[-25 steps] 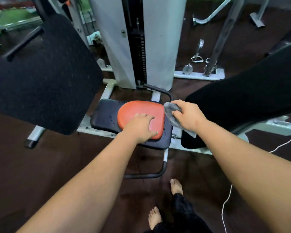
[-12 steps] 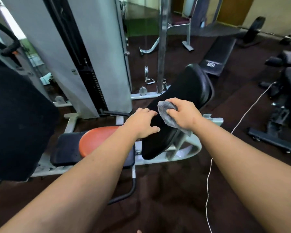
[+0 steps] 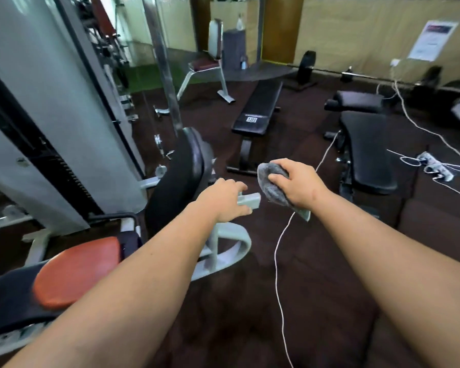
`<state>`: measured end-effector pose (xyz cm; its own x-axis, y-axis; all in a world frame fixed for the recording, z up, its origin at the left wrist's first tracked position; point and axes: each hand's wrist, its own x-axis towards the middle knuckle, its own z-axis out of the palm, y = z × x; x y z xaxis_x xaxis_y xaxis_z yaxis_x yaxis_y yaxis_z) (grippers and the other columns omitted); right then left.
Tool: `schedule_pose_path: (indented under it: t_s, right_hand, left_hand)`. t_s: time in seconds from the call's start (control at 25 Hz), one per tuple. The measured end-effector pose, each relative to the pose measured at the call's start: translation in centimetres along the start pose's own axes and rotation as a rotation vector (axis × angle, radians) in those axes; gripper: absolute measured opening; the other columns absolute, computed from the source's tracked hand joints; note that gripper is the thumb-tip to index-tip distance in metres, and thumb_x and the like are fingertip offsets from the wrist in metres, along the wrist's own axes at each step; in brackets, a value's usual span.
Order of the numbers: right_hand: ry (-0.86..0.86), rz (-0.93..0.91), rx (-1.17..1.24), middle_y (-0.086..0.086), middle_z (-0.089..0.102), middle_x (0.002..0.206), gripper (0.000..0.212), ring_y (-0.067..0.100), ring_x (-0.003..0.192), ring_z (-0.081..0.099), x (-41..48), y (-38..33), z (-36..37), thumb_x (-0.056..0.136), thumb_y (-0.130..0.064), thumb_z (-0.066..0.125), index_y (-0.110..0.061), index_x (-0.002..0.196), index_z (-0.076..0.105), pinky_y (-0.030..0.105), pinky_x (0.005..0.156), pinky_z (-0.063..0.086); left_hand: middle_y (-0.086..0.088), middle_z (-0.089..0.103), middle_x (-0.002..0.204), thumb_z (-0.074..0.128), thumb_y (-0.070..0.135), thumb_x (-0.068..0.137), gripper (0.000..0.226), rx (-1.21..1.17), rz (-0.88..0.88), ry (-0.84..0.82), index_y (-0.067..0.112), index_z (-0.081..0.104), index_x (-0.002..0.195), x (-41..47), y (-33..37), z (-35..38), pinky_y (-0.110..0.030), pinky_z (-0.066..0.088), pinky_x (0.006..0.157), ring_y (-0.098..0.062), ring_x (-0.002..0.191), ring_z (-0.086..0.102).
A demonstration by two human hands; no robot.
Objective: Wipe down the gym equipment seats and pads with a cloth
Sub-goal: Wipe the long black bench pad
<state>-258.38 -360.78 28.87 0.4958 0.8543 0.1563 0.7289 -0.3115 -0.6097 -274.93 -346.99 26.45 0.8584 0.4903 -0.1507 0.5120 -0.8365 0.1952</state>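
As the right hand (image 3: 300,185) grips, the cloth (image 3: 272,187) bunches; grey, fuzzy.

Nothing reads clearly. The black padded flat bench (image 3: 260,107) in the middle distance carries a white logo mark (image 3: 251,120) on its near end, blurred. A white paper notice (image 3: 433,39) on the far right beige wall (image 3: 356,35) is illegible.

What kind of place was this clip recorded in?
A gym, most likely: a weight-stack machine, a flat bench and a barbell near the far wall, all on dark floor matting.
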Motion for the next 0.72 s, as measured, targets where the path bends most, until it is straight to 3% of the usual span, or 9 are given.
schedule_pose_path:
  t_s: [0.36, 0.72]
  right_hand:
    - [0.190, 0.236, -0.030, -0.004, 0.068, 0.127, 0.037, 0.020, 0.120, 0.059, -3.4, 14.5, -11.5, 0.097, -0.030, 0.062, -0.024, 0.133, 0.062, 0.027, 0.103, 0.039]
    - [0.215, 0.350, -0.062, -0.004, 0.068, 0.127, 0.037, 0.019, 0.119, 0.059, 5.2, 22.9, -12.7, 0.097, -0.035, 0.060, -0.027, 0.133, 0.061, 0.021, 0.098, 0.037]
  left_hand:
    - [-0.003, 0.057, 0.140, 0.067, 0.060, 0.088, 0.074, 0.017, 0.218, -0.029, 0.025, 0.046, 0.150, 12.1, 14.2, 0.6, -0.046, 0.043, 0.109, -0.027, 0.134, 0.044]
    - [-0.004, 0.058, 0.137, 0.065, 0.060, 0.089, 0.070, 0.051, 0.296, -0.084, 0.025, 0.049, 0.148, 26.6, 15.2, 0.9, -0.044, 0.045, 0.105, -0.028, 0.132, 0.044]
